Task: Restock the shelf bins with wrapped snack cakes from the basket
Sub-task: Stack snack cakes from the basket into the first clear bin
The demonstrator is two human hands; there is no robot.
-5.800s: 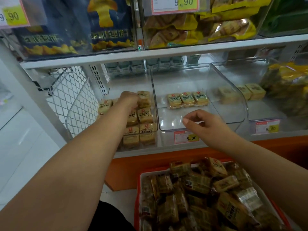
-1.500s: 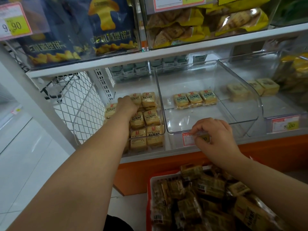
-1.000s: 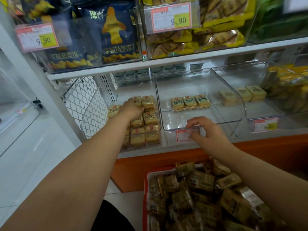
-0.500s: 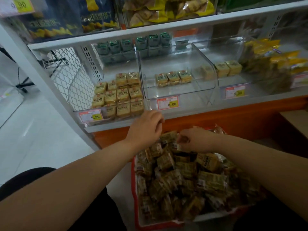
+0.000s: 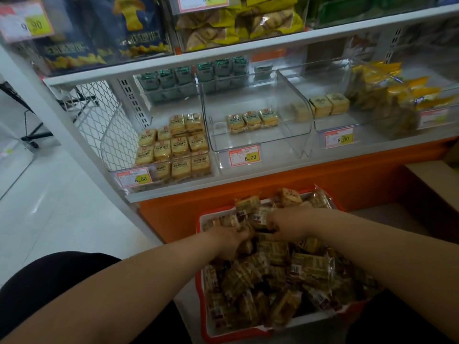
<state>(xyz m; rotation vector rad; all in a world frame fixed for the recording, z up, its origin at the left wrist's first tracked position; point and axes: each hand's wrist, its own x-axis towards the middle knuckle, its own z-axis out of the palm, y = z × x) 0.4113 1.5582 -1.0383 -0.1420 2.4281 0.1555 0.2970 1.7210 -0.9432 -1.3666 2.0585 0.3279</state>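
A red basket (image 5: pixel 199 281) on the floor is heaped with wrapped snack cakes (image 5: pixel 278 276). Both hands are down in its far end. My left hand (image 5: pixel 229 240) has its fingers curled into the pile around a cake. My right hand (image 5: pixel 280 220) grips a cake with a barcode label. On the shelf, the left clear bin (image 5: pixel 119 167) holds several rows of yellow cakes (image 5: pixel 173 145). The middle bin (image 5: pixel 304 120) holds three cakes (image 5: pixel 252 119) at its back.
A third bin (image 5: pixel 320 125) to the right holds a few square cakes, with yellow packs further right. Price tags reading 8.00 hang on the bin fronts. Chip bags fill the upper shelf. An orange base runs under the shelf. White tiled floor lies to the left.
Both hands left the shelf bins and dropped into the basket, where they now dig into the cakes. The view has tilted down and back from the shelf.
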